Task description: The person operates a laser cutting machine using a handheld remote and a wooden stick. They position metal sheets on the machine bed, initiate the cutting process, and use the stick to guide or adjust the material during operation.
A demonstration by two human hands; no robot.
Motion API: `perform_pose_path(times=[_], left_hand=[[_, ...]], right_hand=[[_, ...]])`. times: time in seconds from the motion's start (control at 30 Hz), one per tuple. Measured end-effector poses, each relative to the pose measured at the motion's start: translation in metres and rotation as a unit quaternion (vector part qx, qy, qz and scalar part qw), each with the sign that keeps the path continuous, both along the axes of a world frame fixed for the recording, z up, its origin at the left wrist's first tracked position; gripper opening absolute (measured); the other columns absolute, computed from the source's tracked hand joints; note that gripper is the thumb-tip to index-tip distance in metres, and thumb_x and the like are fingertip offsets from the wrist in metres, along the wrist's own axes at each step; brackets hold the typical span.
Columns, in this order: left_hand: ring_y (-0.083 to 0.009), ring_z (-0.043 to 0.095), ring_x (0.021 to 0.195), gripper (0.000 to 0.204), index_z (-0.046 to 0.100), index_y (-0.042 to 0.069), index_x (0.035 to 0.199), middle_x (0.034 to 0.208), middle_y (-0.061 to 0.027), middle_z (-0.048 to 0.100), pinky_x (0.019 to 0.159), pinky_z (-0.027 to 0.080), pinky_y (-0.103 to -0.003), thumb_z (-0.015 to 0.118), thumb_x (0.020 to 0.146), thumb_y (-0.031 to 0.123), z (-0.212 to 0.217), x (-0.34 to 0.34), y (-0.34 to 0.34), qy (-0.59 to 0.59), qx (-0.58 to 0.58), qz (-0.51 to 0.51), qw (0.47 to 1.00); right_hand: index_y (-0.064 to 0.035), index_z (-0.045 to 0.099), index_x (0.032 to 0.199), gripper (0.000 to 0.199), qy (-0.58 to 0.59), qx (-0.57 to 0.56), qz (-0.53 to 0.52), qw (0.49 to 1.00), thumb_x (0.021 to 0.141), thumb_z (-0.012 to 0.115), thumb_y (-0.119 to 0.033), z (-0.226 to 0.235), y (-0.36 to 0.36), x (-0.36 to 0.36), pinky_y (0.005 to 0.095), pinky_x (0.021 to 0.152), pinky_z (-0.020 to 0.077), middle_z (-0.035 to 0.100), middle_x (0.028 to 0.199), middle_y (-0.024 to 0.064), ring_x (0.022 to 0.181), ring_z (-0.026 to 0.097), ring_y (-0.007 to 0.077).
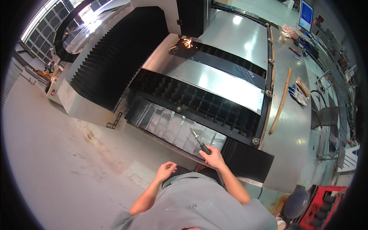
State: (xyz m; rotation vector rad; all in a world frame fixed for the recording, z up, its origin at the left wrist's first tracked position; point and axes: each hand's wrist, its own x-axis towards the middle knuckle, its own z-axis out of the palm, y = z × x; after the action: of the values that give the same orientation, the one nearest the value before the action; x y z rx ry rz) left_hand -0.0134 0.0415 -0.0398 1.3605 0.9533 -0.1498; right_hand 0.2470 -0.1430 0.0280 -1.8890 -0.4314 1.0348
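My right hand [214, 158] is closed round the dark handle of a slim hand tool [197, 138] with a pointed silver end; its exact kind is too small to tell. The tip points away from me, over a row of shiny flat metal pieces [174, 128] along the near side of a cutting machine. My left hand [167, 170] hangs in front of my waist, fingers curled in, with nothing visible in them. Farther off, orange sparks [187, 43] spray beneath the machine's dark cutting head [190, 19], at the end of a dark metal strip [214, 63].
A bright metal sheet [207, 81] lies across the toothed slats [172, 90] of the bed. Black bellows [119, 50] cover the left side. On the right-hand metal ledge lie a wooden stick [281, 101] and gloves [298, 95]. A red crate [322, 209] stands at lower right, a monitor [305, 16] far right.
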Motion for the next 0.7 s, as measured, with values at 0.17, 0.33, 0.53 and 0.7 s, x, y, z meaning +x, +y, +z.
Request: perform_pose_path(times=[0.17,0.33,0.53,0.7], left_hand=[[-0.0195,0.075,0.086,0.034,0.068,-0.004,0.119,0.102,-0.0151,0.077,0.074,0.060,-0.031,0.066,0.101,0.025,-0.079,-0.121,0.016,0.127,0.048,0.095,0.986],[-0.0232,0.073,0.082,0.027,0.068,0.007,0.113,0.095,-0.0085,0.076,0.074,0.056,-0.045,0.066,0.099,0.030,-0.129,-0.269,0.013,0.304,-0.019,0.175,0.936],[-0.0272,0.073,0.090,0.028,0.067,0.009,0.119,0.101,-0.0106,0.076,0.082,0.056,-0.050,0.064,0.100,0.029,-0.158,-0.345,0.010,0.343,-0.083,0.180,0.918],[-0.0227,0.072,0.090,0.034,0.068,0.011,0.122,0.104,-0.0075,0.076,0.078,0.055,-0.044,0.063,0.099,0.036,-0.170,-0.306,0.032,0.276,-0.058,0.064,0.957]], right_hand=[[-0.0063,0.073,0.125,0.045,-0.019,-0.025,0.032,0.999,0.094,0.076,-0.040,0.005,0.006,-0.031,0.0347,0.056,0.0559,0.069,0.073,0.0053,0.059,0.068,0.0156],[-0.0064,0.074,0.124,0.046,0.026,-0.033,0.012,0.999,0.095,0.075,-0.043,0.000,0.001,-0.083,0.0328,0.053,0.0551,0.068,0.072,0.0038,0.058,0.067,0.0121],[-0.0071,0.074,0.124,0.048,0.012,-0.050,0.002,0.999,0.096,0.073,-0.046,-0.008,-0.023,-0.153,0.0296,0.054,0.0536,0.070,0.076,0.0018,0.058,0.065,0.0107],[-0.0057,0.071,0.134,0.060,0.016,-0.075,-0.046,0.996,0.095,0.074,-0.050,0.000,-0.055,-0.217,0.0316,0.064,0.0574,0.079,0.092,0.0075,0.064,0.070,0.0137]])
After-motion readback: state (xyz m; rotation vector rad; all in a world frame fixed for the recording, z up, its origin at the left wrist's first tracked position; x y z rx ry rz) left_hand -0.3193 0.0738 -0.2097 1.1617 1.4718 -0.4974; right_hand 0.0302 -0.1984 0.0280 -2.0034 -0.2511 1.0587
